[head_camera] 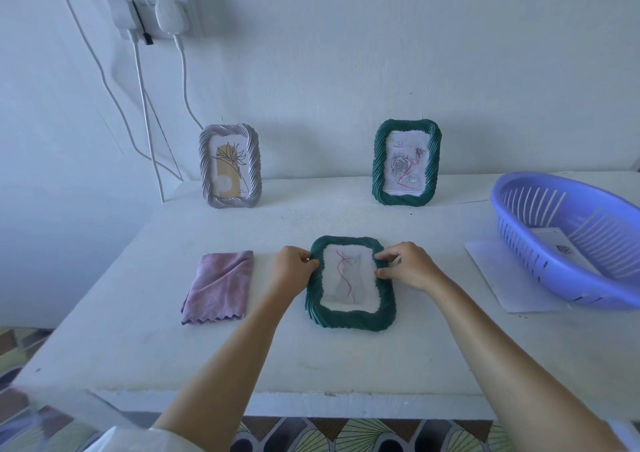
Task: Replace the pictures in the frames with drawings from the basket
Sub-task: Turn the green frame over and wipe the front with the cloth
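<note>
Left hand [294, 265] and right hand [406, 265] are both pinching the upper sides of the green frame [349, 318], which is lying flat mid-desk [311, 358], fingers curling over its rim. A cat drawing [346, 280] crossed with red lines is showing inside it. Behind, a grey frame [206, 171] and a second green frame [379, 174] are standing upright. Far right, the purple basket [554, 271] is holding a sheet [554, 240]; any writing there looks too faint to read.

Home room, looks domestic: painted wall [346, 53] with socket [117, 8] and charger plug [172, 15], white table [138, 330], patterned floor tiles [346, 434], plastic basket [512, 240], folded cloth [218, 285].
</note>
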Motion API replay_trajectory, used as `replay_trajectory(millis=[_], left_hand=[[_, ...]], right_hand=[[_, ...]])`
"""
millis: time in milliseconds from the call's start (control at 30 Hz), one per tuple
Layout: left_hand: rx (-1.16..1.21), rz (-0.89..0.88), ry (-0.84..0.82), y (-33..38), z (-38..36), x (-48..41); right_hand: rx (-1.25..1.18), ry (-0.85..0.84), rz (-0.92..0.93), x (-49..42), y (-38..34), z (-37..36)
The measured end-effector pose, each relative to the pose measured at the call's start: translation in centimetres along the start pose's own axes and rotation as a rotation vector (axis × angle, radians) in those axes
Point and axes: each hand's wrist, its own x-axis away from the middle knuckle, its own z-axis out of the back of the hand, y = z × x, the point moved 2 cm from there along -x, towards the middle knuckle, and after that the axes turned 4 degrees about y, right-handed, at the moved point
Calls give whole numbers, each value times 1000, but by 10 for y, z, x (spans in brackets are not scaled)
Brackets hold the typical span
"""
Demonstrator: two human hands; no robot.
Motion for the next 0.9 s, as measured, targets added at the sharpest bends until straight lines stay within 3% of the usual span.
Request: replay_trajectory(millis=[300, 500, 767, 900], left_hand=[[-125, -68, 29, -1, -3, -3], [-140, -86, 60, 2, -1, -1], [-146, -118, 190, -3, 13, 2], [-313, -97, 467, -24, 31, 5]], right_hand=[[-24, 65, 18, 1, 6, -8], [-120, 309, 25, 3, 5, -20], [194, 123, 41, 3, 16, -45], [268, 111, 20, 2, 19, -48]])
